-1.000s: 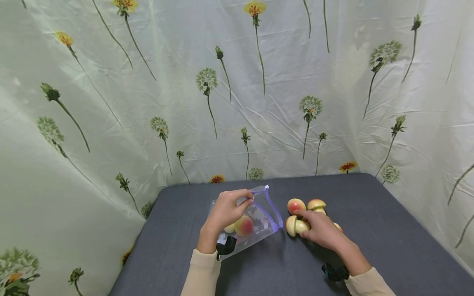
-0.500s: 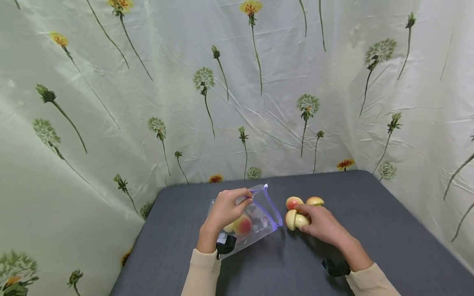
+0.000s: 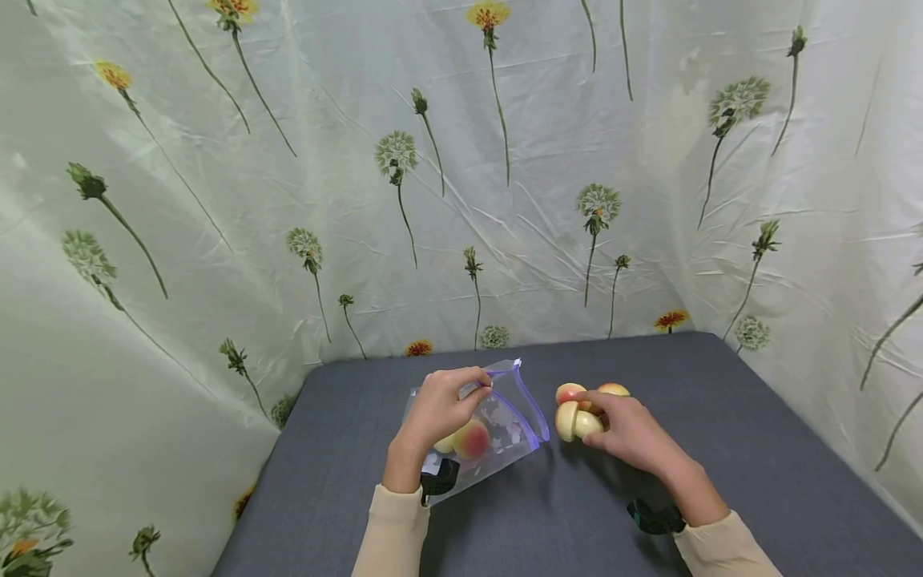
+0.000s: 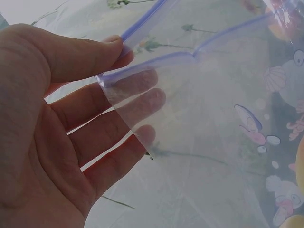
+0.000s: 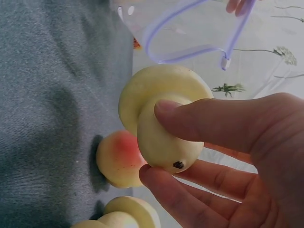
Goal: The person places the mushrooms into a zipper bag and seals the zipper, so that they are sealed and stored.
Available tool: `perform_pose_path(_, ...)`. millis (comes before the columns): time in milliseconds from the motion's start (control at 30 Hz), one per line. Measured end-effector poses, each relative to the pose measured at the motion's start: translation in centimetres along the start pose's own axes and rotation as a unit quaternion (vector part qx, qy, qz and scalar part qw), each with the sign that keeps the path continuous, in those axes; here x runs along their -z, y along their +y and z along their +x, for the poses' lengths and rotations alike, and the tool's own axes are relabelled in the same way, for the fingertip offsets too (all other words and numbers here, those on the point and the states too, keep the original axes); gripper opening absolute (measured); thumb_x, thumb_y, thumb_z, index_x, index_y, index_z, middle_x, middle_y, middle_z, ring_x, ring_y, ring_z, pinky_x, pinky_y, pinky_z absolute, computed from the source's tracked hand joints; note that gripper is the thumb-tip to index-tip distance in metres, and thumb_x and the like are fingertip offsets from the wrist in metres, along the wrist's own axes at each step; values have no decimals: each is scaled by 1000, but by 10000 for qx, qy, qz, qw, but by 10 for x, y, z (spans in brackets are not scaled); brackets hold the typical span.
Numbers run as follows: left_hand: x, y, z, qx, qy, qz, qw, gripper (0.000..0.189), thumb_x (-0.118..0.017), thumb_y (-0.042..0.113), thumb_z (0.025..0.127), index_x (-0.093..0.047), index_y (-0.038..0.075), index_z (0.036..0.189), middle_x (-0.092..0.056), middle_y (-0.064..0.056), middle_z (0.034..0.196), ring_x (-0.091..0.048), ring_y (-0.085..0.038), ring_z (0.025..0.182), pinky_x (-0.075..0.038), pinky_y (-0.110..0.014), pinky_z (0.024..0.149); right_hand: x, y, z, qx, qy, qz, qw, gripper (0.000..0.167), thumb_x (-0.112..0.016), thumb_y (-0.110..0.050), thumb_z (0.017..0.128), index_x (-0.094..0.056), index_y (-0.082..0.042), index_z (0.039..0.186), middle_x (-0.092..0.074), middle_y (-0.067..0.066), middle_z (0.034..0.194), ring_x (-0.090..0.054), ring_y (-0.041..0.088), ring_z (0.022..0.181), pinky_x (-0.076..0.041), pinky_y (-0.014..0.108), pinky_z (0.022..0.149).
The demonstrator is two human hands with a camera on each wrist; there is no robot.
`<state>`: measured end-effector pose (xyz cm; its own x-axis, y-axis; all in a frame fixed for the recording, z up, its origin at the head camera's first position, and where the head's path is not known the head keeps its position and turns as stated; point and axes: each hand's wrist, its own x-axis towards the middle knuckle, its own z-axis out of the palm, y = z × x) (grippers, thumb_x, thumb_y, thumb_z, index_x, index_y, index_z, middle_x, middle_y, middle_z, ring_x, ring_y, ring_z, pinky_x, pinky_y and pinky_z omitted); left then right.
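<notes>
My left hand point(image 3: 443, 409) pinches the top edge of a clear zip bag point(image 3: 508, 449) with purple seal lines, between thumb and index finger. In the left wrist view its other fingers point(image 4: 107, 128) lie behind the film. The bag's mouth gapes toward the right; a red-and-yellow rounded piece point(image 3: 472, 439) and a paler one show inside. My right hand point(image 3: 630, 429) holds a toy mushroom point(image 5: 166, 123), pale yellow with a rounded cap, raised off the table. In the right wrist view the thumb presses on its stem, with fingers on the far side.
Behind the held mushroom, more mushrooms with red-tinged caps point(image 3: 570, 392) point(image 3: 613, 389) lie on the dark grey table point(image 3: 346, 449). A white curtain with a dandelion print point(image 3: 461, 160) hangs beyond the table's back edge and along the sides.
My right hand has lifted the mushroom slightly off the table. The left hand and the bag stay practically in place; the head view has shifted a little.
</notes>
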<state>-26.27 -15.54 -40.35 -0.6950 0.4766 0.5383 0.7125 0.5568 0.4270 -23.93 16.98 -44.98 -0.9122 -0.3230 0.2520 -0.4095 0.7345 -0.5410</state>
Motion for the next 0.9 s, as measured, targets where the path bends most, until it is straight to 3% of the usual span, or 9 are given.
perform_pose_path(233,0,1,0,-29,40,19,10000,3,-74,16,94,-75,18,97,-74,9,98,-61,-4,70,-49,-25,62,6,-7,0,-8,74,114,9999,49,-83,-7,75,-69,-19,121,-62,-4,97,-55,15,82,-46,35,70)
perform_pose_path(567,1,4,0,-25,24,45,10000,4,-74,18,94,-75,19,98,-74,7,98,-60,1,71,-49,-24,62,17,-16,2,-154,-26,149,9998,60,-86,-11,78,-63,-13,134,-70,2,102,-66,17,87,-52,39,72)
perform_pose_path(900,0,4,1,34,-5,37,10000,3,-74,18,94,-75,18,97,-74,9,98,-57,-1,67,-48,-25,59,22,-29,8,-138,15,185,9997,59,-86,-10,79,-63,-16,133,-70,2,102,-66,16,87,-51,37,72)
